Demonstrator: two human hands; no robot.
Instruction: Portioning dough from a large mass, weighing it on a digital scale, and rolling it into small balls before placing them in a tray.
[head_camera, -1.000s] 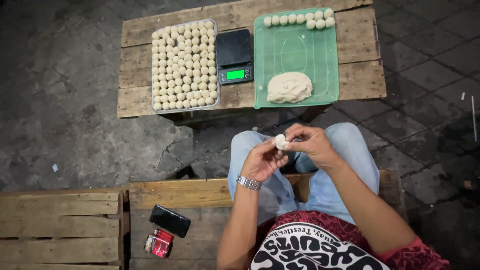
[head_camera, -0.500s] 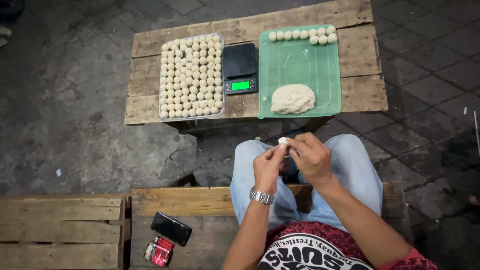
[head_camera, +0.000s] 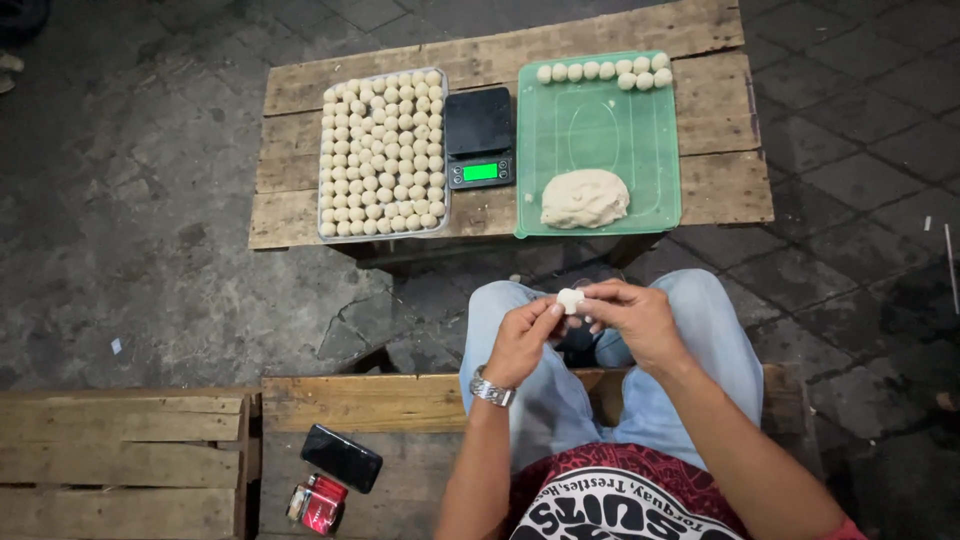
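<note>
A small pale lump of dough (head_camera: 570, 300) sits pinched between the fingertips of the left hand (head_camera: 522, 340) and the right hand (head_camera: 640, 322), both closed on it above the person's lap, apparently for shaping. Ahead of the hands, a green plastic tray (head_camera: 655, 190) holds a dough mound (head_camera: 584, 198) and a short row of balls (head_camera: 604, 71); left of it, a black digital scale (head_camera: 478, 137) and a tray packed with finished dough balls (head_camera: 383, 155) lie within reach.
</note>
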